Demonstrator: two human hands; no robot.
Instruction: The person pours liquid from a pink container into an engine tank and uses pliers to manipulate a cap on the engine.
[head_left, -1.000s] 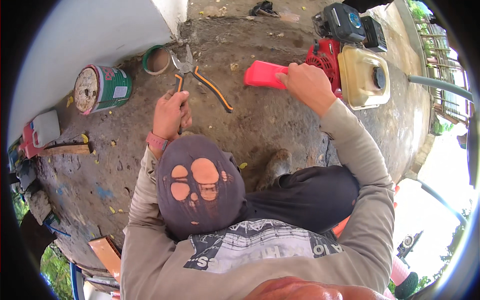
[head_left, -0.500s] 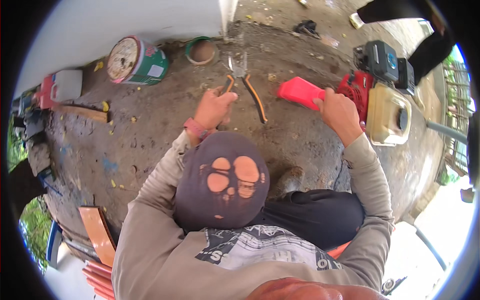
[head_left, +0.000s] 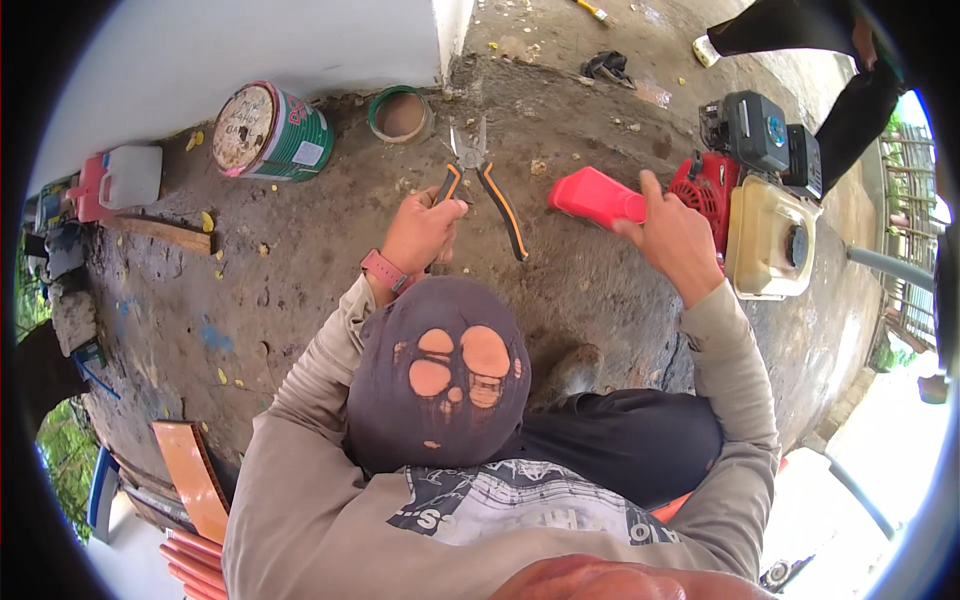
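A pair of pliers [head_left: 470, 156] with black and orange handles is held in my left hand [head_left: 417, 235], whose closed fingers grip the left handle. The pliers' jaws are spread and point away from me, while the right handle swings free. Just to the right, a red plastic cover [head_left: 597, 197] lies close to the ground. At its right end is my right hand [head_left: 675, 235], open, thumb and forefinger apart around that end. Beyond this hand stands a small engine with a red housing [head_left: 706, 190] and a cream tank [head_left: 775, 237].
A green paint bucket [head_left: 280, 135] and a round green-rimmed container [head_left: 400, 115] stand by the white wall [head_left: 300, 45]. A wooden strip [head_left: 160, 232] and a pale jug [head_left: 133, 175] are at left. Another person's dark-trousered leg [head_left: 855, 110] is beyond the engine. A brush [head_left: 592, 11] lies far off.
My right thumb and forefinger have spread apart at the red cover's end, and the cover stays in place. My left hand still holds the pliers; their jaws now show more sharply.
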